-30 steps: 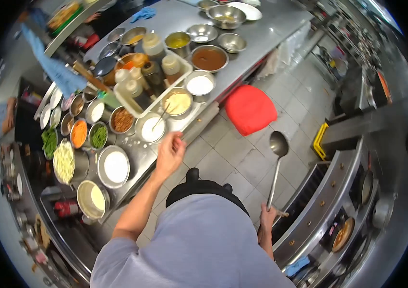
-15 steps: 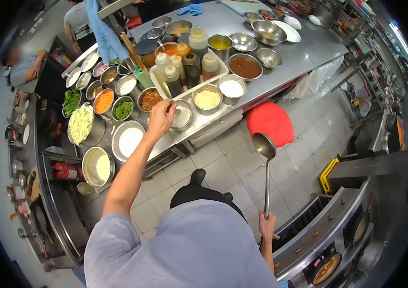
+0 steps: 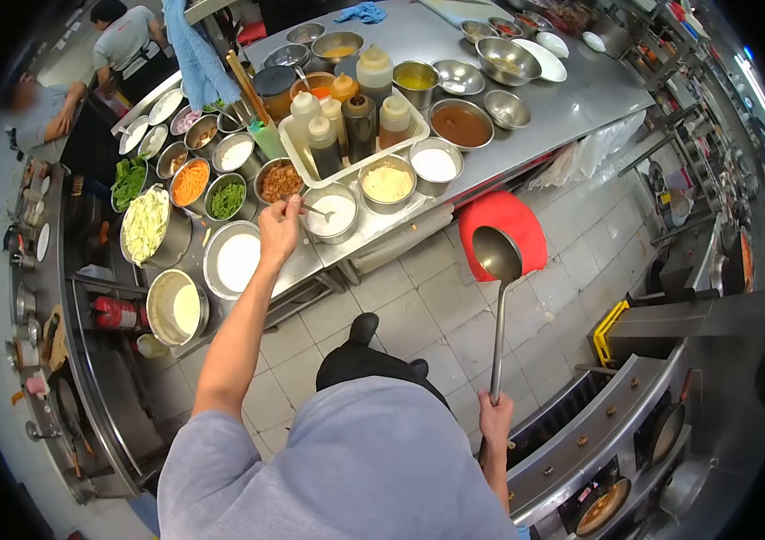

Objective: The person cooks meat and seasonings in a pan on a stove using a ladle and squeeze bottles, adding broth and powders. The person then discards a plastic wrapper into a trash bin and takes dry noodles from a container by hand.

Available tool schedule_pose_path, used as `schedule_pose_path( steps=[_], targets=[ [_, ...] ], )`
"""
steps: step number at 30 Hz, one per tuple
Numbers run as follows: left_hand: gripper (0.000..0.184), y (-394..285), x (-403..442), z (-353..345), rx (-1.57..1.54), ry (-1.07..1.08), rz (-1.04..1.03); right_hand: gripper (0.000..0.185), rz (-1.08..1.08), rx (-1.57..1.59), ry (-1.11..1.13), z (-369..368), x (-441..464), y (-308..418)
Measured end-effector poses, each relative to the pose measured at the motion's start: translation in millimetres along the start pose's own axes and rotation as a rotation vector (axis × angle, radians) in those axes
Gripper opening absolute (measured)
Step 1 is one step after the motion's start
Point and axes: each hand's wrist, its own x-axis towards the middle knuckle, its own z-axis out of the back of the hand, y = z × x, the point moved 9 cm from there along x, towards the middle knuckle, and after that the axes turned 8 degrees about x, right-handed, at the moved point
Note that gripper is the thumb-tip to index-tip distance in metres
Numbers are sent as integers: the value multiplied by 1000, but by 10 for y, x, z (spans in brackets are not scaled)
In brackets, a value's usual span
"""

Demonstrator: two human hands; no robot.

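Observation:
My left hand [image 3: 279,232] pinches the handle of a small spoon [image 3: 315,211]. The spoon's tip lies over the white contents of a round metal container [image 3: 353,225] at the counter's edge. Just behind that hand sits a bowl of brown fried bits [image 3: 281,181]; a container of pale yellow shreds [image 3: 388,184] stands to the right. Low on the right, my right hand [image 3: 495,418] is wrapped round the long handle of a metal ladle [image 3: 497,337]. The ladle's bowl is held out in front, over the floor and a red stool [image 3: 526,236], and looks empty.
A cream basket [image 3: 363,164] of squeeze bottles stands on the counter. Pots of shredded cabbage [image 3: 147,229], carrot [image 3: 191,183] and white contents [image 3: 238,263] line the left. A stove [image 3: 589,432] with pans runs along the right. Two people are at far left.
My left hand has shifted slightly left and down, and a spoon now shows between its fingers and the container. The ladle has tilted slightly, and a person at the back has moved.

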Motion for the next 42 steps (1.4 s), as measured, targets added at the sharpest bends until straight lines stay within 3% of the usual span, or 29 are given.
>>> schedule_pose_path(
  steps=[3, 7, 9, 10, 12, 16, 18, 24, 30, 34, 42],
  targets=[
    [32, 349, -9, -24, -281, 27, 295, 40, 3, 39, 29, -86, 89, 77],
    [30, 601, 7, 14, -358, -13, 344, 37, -124, 216, 108, -272, 68, 327],
    [28, 692, 1, 40, -467, -30, 403, 32, -183, 450, 211, -415, 49, 451],
    [28, 712, 5, 62, -464, -29, 402, 32, -185, 453, 212, -412, 52, 511],
    [27, 769, -7, 74, -534, -26, 470, 14, -164, 527, 360, -513, 32, 714],
    [26, 704, 58, 144, -613, -23, 471, 21, -46, 515, 454, -462, -25, 1376],
    [29, 550, 148, 182, -579, -7, 391, 39, -95, 478, 587, -517, -118, 1625],
    [26, -493, 269, 145, -701, 17, 243, 42, -149, 490, 769, -822, -230, 2071],
    [25, -1636, 56, 23, -242, -29, -345, 46, -122, 580, 750, -917, -216, 2159],
    [21, -1651, 189, -185, -117, -100, -434, 43, -171, 614, 637, -804, -158, 1914],
    [17, -1255, 236, -1065, 107, 100, -637, 41, -287, 764, 451, -566, -105, 1603]
  ],
)
